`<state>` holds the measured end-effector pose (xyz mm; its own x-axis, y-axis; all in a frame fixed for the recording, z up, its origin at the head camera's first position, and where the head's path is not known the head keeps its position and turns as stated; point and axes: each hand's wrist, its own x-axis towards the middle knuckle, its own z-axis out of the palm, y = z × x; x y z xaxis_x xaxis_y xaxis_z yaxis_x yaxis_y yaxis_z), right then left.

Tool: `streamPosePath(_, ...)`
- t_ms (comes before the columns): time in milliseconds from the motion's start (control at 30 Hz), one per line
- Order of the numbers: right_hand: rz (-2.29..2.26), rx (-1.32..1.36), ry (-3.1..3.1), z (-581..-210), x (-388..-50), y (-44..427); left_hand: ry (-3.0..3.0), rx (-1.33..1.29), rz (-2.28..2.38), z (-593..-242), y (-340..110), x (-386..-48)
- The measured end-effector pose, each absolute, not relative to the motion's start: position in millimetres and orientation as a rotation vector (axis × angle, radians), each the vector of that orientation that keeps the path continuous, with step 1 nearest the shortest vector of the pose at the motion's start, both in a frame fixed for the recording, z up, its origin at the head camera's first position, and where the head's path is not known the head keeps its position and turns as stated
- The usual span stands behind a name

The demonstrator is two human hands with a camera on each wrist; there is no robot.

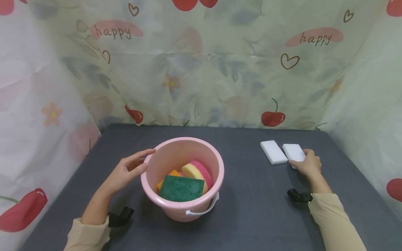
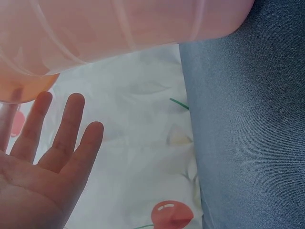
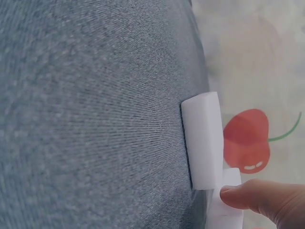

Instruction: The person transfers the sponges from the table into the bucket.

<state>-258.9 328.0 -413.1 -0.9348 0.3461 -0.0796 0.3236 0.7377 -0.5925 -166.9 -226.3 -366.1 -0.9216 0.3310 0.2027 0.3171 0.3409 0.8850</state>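
Head view: by the right grip, one white block is pinched on the table; second white block placed just beside. Left grip, fingers spread, laid at rim of pink bucket; assorted sponges contained within.

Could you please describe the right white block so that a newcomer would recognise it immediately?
On the dark tabletop, find the pink bucket, then look to its right. There, beside the left white block, lies the right white block. Unlike its neighbour, it is farther from the bucket and has the right grip on it.
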Motion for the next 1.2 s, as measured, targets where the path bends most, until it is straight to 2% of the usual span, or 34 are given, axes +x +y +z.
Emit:
streamPosePath(667,0.919,-0.357,-2.826,-386,-258,304,2.534,0.640,1.717,-367,-227,-168)
streamPosePath(1200,0.900,-0.066,-2.726,-361,-248,282,2.528,0.656,1.724,-367,-228,-168)
